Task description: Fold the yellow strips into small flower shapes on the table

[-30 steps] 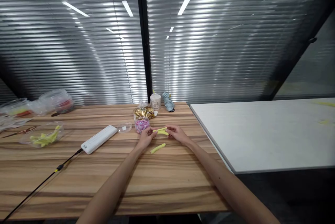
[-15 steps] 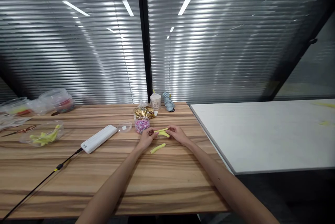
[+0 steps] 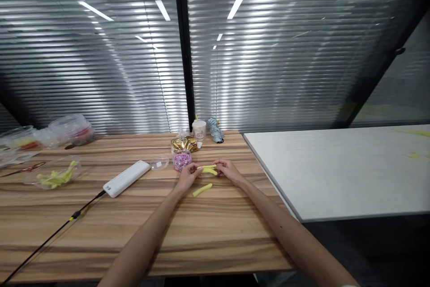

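Two yellow strips lie close together between my hands; the upper, thinner yellow strip (image 3: pixel 207 166) is pinched at its left end by my left hand (image 3: pixel 189 176). My right hand (image 3: pixel 230 172) has its fingers closed on the right end of that same strip. Just below it is the thicker yellow strip (image 3: pixel 210 171). Nearer to me, another yellow strip (image 3: pixel 202 190) lies slanted on the wooden table (image 3: pixel 215 229). A round tub of pink and purple bands (image 3: pixel 182 160) stands beside my left hand.
Behind the tub are a gold packet (image 3: pixel 184 144), a paper cup (image 3: pixel 199 130) and a blue-grey wrapper (image 3: pixel 215 131). To the left lie a white power strip (image 3: pixel 126 178) with a black cable, a clear lid (image 3: pixel 159 163), a tray of yellow pieces (image 3: pixel 57 177) and scissors (image 3: pixel 31 168).
The camera view has shifted slightly. My hands stay in nearly the same place at the strips, with my right fingers a little changed in pose.
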Available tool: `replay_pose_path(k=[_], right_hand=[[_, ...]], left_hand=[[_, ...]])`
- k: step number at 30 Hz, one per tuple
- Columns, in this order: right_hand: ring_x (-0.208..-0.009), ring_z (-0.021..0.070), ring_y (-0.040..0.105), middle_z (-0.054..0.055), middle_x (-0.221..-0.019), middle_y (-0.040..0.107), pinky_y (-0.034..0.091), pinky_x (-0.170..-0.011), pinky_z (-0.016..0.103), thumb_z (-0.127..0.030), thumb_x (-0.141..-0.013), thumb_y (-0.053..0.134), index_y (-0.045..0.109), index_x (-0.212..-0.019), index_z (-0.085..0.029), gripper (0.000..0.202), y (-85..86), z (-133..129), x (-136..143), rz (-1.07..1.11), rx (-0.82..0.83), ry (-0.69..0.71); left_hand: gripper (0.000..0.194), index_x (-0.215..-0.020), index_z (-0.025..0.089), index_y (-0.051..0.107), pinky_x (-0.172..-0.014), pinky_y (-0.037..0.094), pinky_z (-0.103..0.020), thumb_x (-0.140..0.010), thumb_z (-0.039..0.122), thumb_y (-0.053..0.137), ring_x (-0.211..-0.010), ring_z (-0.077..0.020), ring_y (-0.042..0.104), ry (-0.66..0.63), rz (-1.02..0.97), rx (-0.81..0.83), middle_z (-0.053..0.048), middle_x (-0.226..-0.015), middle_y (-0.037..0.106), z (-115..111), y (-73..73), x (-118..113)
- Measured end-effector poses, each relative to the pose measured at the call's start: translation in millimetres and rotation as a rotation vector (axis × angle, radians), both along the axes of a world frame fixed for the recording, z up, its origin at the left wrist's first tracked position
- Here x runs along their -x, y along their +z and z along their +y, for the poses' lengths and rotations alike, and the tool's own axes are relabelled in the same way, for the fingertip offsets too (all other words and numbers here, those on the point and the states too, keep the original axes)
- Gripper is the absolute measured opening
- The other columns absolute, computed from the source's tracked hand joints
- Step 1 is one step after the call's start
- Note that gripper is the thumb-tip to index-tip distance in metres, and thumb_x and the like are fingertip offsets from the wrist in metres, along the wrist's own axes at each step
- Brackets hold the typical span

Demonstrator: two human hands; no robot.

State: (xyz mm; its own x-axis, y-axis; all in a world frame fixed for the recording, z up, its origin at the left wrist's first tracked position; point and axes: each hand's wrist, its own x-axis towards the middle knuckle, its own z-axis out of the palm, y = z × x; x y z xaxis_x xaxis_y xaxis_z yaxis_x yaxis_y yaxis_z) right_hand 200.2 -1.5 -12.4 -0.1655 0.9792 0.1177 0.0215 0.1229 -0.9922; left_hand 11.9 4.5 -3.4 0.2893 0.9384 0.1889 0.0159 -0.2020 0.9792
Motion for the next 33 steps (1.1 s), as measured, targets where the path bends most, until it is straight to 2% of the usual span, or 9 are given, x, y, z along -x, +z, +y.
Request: replay_pose_path(k=[4,8,14,20,24,29,33], right_hand=[[-0.055,0.0092,0.053,0.000,-0.067,0.061,0.042,-0.056,0.022,-0.033,-0.064,0.061,0.062,-0.081,-0.014,0.025,2.3,-2.4,-2.4,0.016,-0.018,0.105],[-0.057,0.0114,0.055,0.001,-0.065,0.063,0.043,-0.059,0.024,-0.033,-0.058,0.065,0.063,-0.075,-0.013,0.026,4.6,-4.1,-2.2,-0.022,-0.013,0.162],[-0.055,0.0116,0.054,0.001,-0.059,0.062,0.041,-0.056,0.023,-0.031,-0.062,0.062,0.062,-0.064,-0.013,0.018,5.2,-6.7,0.1,-0.160,-0.122,0.136],[-0.053,0.0107,0.052,0.000,-0.058,0.059,0.042,-0.054,0.022,-0.034,-0.067,0.059,0.061,-0.067,-0.014,0.021,0.8,-5.2,1.4,-0.115,-0.167,0.049],[-0.050,0.0099,0.051,0.000,-0.061,0.059,0.040,-0.049,0.021,-0.039,-0.066,0.060,0.060,-0.070,-0.014,0.026,-3.7,-1.0,1.8,-0.105,-0.179,-0.015],[-0.048,0.0099,0.049,-0.001,-0.055,0.055,0.037,-0.045,0.020,-0.042,-0.066,0.060,0.058,-0.066,-0.014,0.028,-2.1,-1.5,2.4,-0.132,-0.215,-0.088],[-0.049,0.0095,0.049,-0.001,-0.055,0.055,0.038,-0.047,0.021,-0.039,-0.067,0.060,0.057,-0.066,-0.014,0.025,0.1,-4.1,2.3,-0.125,-0.187,-0.014]], left_hand=[[0.035,-0.081,0.012,0.059,-0.056,0.040,-0.021,-0.061,0.041,0.067,-0.059,-0.0099,0.051,0.019,-0.072,0.077,-0.002,-0.069,0.059,1.9,-0.4,2.8],[0.036,-0.079,0.012,0.059,-0.057,0.039,-0.021,-0.058,0.040,0.069,-0.059,-0.0096,0.051,0.015,-0.117,0.125,-0.001,-0.069,0.058,1.9,1.3,4.0],[0.035,-0.077,0.012,0.060,-0.055,0.037,-0.019,-0.058,0.040,0.070,-0.058,-0.0085,0.049,0.015,-0.133,0.152,0.000,-0.066,0.057,3.9,1.2,4.2],[0.036,-0.075,0.012,0.060,-0.054,0.036,-0.019,-0.057,0.041,0.070,-0.057,-0.0083,0.048,0.018,-0.143,0.161,0.000,-0.064,0.056,4.8,0.9,4.3],[0.036,-0.076,0.012,0.060,-0.055,0.037,-0.020,-0.058,0.041,0.069,-0.057,-0.0089,0.048,0.026,-0.149,0.152,-0.001,-0.065,0.056,2.7,2.5,3.7],[0.035,-0.076,0.012,0.060,-0.055,0.037,-0.020,-0.058,0.040,0.070,-0.058,-0.0089,0.049,0.023,-0.140,0.145,-0.001,-0.066,0.057,0.2,4.2,3.0],[0.034,-0.076,0.013,0.060,-0.055,0.037,-0.020,-0.059,0.040,0.069,-0.057,-0.0085,0.048,0.027,-0.146,0.142,0.000,-0.064,0.056,0.7,3.4,3.0]])
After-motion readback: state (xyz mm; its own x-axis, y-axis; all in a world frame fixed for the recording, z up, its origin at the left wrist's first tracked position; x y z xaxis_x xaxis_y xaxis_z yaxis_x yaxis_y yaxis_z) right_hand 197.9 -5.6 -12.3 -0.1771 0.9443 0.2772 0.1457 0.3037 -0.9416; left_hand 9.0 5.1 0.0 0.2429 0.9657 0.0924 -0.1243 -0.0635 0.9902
